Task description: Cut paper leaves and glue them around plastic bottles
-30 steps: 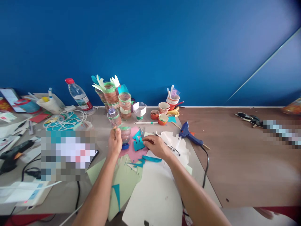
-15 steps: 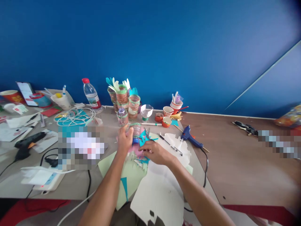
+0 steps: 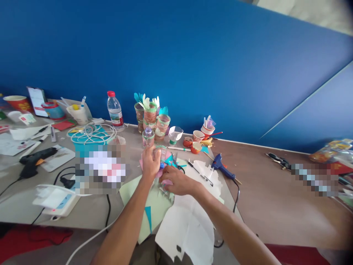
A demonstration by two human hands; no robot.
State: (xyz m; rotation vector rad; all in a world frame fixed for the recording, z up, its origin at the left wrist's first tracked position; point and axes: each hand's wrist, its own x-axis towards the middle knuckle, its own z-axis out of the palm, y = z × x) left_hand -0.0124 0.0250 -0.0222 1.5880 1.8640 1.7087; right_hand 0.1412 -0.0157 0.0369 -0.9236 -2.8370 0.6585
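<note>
My left hand (image 3: 151,162) is closed around the side of a clear plastic bottle piece (image 3: 160,151) with a greenish rim. A blue cap (image 3: 161,165) shows at its lower end, between my two hands. My right hand (image 3: 178,180) is just right of it, low over paper scraps (image 3: 163,190), with its fingers bent. Pink paper (image 3: 167,182) shows at those fingertips; whether they pinch anything is hidden. Scissors (image 3: 179,167) lie beyond my right hand, among blue paper pieces. Under my wrists are a pale green sheet (image 3: 136,195) and a torn white sheet (image 3: 190,221).
Behind stand decorated cups (image 3: 150,114) with paper petals, a small bottle (image 3: 148,138) and a red-capped water bottle (image 3: 114,112). A blue glue gun (image 3: 223,166) with its cord lies right. Left are coiled white cable (image 3: 92,134), a black glue gun (image 3: 33,162) and a power strip (image 3: 59,206).
The view has tilted and shifted, so items at the left and centre sit further right. My right hand has drawn back from the scissors, whose handles now show, and is over the scraps.
</note>
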